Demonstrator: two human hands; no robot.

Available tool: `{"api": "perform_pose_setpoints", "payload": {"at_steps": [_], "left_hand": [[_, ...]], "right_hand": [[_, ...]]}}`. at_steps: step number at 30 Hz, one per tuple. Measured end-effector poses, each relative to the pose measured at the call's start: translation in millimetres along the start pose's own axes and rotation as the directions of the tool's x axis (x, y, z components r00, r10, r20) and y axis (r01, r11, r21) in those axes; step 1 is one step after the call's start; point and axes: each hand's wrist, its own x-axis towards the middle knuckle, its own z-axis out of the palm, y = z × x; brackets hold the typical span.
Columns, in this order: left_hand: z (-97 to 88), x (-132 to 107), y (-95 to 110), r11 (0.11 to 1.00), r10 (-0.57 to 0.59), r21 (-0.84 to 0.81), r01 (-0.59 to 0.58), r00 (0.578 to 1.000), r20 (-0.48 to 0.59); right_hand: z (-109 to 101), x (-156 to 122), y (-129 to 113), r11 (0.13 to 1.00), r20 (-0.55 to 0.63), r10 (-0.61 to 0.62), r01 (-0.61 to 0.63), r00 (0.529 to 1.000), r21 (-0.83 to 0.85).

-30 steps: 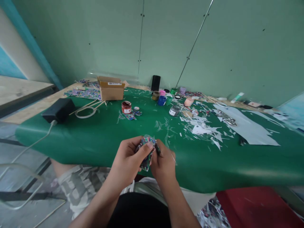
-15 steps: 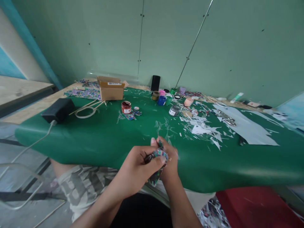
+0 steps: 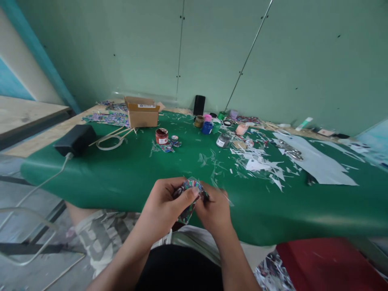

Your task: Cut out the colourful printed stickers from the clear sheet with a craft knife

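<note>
Near the front edge of the green-covered table (image 3: pixel 121 178), a multicoloured mosaic-like piece (image 3: pixel 188 208) with a clear film edge is held between both hands. My left hand (image 3: pixel 166 206) is closed round it, thumb pressed on its patterned top. The fingers of my right hand (image 3: pixel 215 206) are closed at its right side; their tips are partly hidden behind the piece. A thin clear strip (image 3: pixel 222 192) lies across the right hand. What the piece is exactly I cannot make out.
A red paint jar (image 3: pixel 161 136) stands beside colourful scraps (image 3: pixel 168 148). Further back are a cardboard box (image 3: pixel 142 115) and a blue paint jar (image 3: pixel 207 128). White paper scraps (image 3: pixel 256 165), scissors (image 3: pixel 292 151) and a white sheet (image 3: pixel 321 165) lie right. A black adapter (image 3: pixel 75 139) sits left.
Both hands have shifted slightly, the left one leftward with the piece. My right hand has turned, and its fingers now meet the piece's right edge.
</note>
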Motion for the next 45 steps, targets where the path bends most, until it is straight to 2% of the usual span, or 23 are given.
{"api": "perform_pose_setpoints", "payload": {"at_steps": [7, 14, 20, 25, 33, 40, 45], "left_hand": [[-0.7, -0.2, -0.3, 0.999, -0.049, -0.022, 0.049, 0.998, 0.035], [-1.6, 2.0, -2.0, 0.999, -0.022, -0.027, 0.023, 0.999, 0.039], [-7.3, 1.8, -2.5, 0.997, -0.025, 0.073, 0.019, 0.997, 0.079], [-10.1, 6.0, -3.1, 0.990, -0.048, 0.141, 0.027, 0.987, 0.151], [-15.1, 8.2, -0.7, 0.974, -0.042, 0.227, -0.008, 0.976, 0.214], [-14.1, 5.5, 1.0, 0.950, -0.007, 0.306, -0.055, 0.980, 0.197], [-12.3, -1.5, 3.5, 0.919, 0.010, 0.385, -0.088, 0.980, 0.200]], "right_hand": [[-0.5, 0.7, 1.1, 0.999, -0.012, -0.032, 0.032, 0.999, 0.015], [-1.2, 0.5, 1.9, 0.998, -0.007, -0.052, 0.052, 0.999, 0.017], [2.6, -3.0, 9.0, 0.999, -0.006, -0.030, 0.029, 1.000, -0.044], [3.5, 0.7, 9.9, 0.995, -0.028, -0.090, 0.089, 0.996, -0.051], [5.7, 1.6, 10.8, 0.991, -0.034, -0.116, 0.114, 0.993, -0.071], [2.9, 3.2, 12.4, 0.989, -0.033, -0.143, 0.142, 0.989, -0.044], [2.3, 2.4, 13.5, 0.991, -0.056, -0.103, 0.098, 0.993, -0.094]]}}
